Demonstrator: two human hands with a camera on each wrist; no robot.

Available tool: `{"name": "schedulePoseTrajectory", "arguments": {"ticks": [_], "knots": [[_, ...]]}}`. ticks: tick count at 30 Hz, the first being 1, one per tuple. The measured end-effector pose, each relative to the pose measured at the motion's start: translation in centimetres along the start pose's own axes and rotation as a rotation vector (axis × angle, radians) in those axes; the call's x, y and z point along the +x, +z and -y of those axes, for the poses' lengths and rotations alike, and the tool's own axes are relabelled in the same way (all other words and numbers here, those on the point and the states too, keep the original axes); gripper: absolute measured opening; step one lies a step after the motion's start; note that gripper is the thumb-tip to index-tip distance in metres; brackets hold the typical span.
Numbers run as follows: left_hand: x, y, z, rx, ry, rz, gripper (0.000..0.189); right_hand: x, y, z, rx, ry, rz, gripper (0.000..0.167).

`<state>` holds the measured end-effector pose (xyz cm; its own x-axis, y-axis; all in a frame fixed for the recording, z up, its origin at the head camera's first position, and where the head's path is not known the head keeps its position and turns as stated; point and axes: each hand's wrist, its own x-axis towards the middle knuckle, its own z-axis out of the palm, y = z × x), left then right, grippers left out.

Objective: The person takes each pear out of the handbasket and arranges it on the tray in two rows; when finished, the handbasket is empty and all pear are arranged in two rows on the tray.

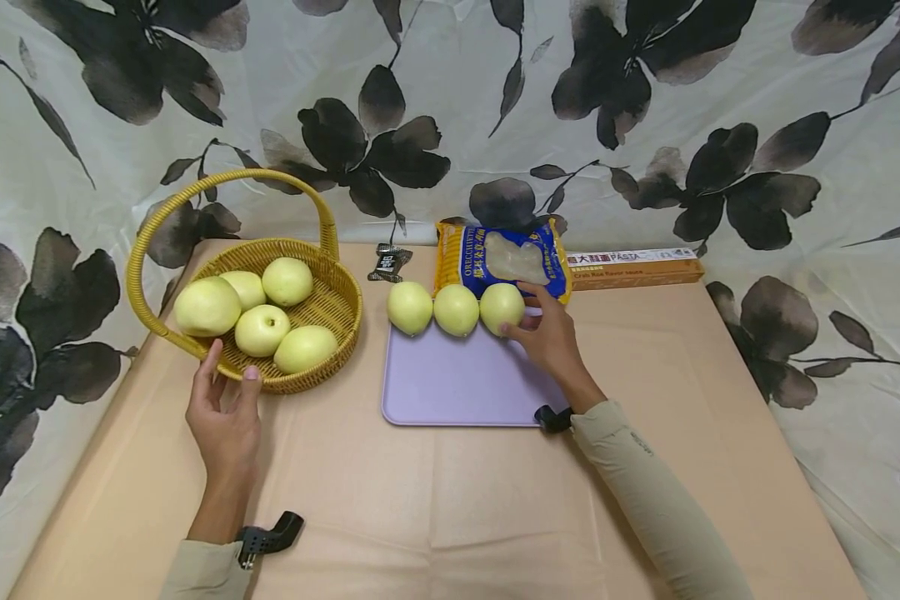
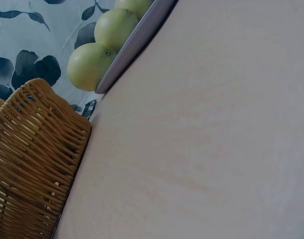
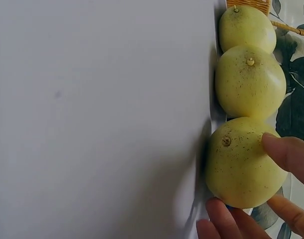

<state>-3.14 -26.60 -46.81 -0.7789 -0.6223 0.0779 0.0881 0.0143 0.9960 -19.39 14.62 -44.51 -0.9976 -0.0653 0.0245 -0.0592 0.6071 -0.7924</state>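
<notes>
At the far edge of a lilac tray (image 1: 457,392), three round yellow-green fruits stand in a row. My right hand (image 1: 547,333) holds the rightmost fruit (image 1: 502,307); in the right wrist view its thumb lies on one side of that fruit (image 3: 246,164) and fingers on the other. The middle fruit (image 1: 456,310) and left fruit (image 1: 409,307) sit close beside it. My left hand (image 1: 228,417) is at the near side of a yellow wicker basket (image 1: 337,312), fingertips right at the rim, thumb apart. Several similar fruits (image 1: 305,348) lie in the basket.
Behind the tray lies a blue and yellow pasta bag (image 1: 506,254), with a long orange-brown box (image 1: 637,268) to its right. A small black packet (image 1: 389,262) is between basket and bag. A floral cloth (image 1: 450,100) hangs along the table's back.
</notes>
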Motion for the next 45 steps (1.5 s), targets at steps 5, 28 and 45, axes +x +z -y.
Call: {"name": "schedulePoseTrajectory", "arguments": {"ticks": [5,28,45], "knots": [[0.2,0.0,0.1,0.000,0.002,-0.001,0.062,-0.5,-0.2,0.1,-0.020,-0.003,-0.017,0.079],[0.2,0.0,0.3,0.015,-0.004,0.003,0.063,-2.5,4.4,8.2,0.094,-0.404,-0.090,0.070],[0.1,0.2,0.0,0.043,0.003,0.000,0.061,-2.7,12.9,15.3,-0.081,-0.560,0.167,0.070]]}}
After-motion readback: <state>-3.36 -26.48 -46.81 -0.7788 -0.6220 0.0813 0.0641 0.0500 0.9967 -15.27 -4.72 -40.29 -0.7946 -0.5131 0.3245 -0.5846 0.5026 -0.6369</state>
